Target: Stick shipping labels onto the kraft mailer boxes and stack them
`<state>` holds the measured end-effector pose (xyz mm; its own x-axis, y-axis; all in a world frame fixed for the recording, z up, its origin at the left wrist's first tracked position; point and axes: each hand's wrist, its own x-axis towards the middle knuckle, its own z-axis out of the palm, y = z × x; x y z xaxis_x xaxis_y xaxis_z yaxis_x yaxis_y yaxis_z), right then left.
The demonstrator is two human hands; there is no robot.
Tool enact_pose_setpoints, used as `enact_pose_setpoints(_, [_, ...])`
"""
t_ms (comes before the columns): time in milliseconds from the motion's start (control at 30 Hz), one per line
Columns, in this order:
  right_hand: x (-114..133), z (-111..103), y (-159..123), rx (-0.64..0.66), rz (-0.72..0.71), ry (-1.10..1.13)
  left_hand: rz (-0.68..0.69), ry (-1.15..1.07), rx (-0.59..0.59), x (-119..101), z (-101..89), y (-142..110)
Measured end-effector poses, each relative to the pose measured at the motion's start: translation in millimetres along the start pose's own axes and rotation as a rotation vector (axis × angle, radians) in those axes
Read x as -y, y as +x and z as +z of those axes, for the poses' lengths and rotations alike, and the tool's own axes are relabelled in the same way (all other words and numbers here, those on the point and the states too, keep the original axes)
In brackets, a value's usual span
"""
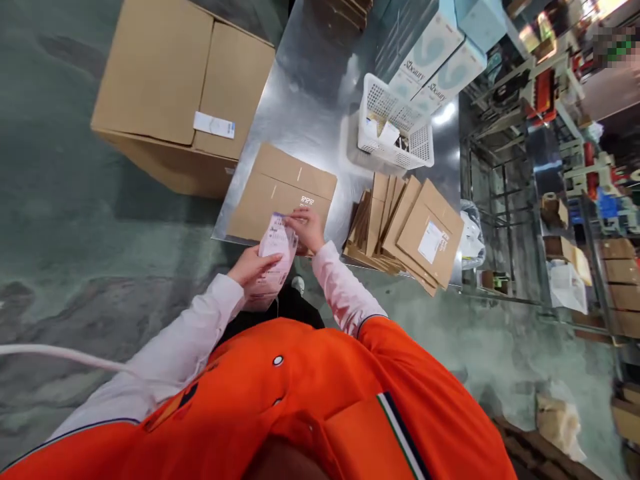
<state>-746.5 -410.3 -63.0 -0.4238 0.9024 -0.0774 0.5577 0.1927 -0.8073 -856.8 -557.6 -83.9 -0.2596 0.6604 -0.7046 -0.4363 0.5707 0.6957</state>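
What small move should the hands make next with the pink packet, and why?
Probably lower the packet onto the flattened carton: the left hand grips it, the right hand pinches its top edge, and the carton lies just below them.

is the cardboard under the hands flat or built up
Flat: the cardboard blank lies on the steel table, its fold lines showing and no walls raised.
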Motion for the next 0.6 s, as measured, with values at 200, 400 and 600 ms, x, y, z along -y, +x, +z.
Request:
enact_pose_setpoints(200, [-17.1, 10.2, 78.6, -0.034, 0.165, -0.198, -0.118, -0.075, 0.079, 33.3, -24.7, 27.3])
enact_pose_setpoints(400, [2.7, 15.1, 36.4, 0.072, -0.022, -0.493, -0.051, 0.035, 0.064, 34.0, -37.3, 5.2])
enact_pose_setpoints(600, [71.7, -10.2, 38.6, 0.443, -0.376, -0.217, 0.133, 0.242, 0.073, 43.1, -72.3, 27.1])
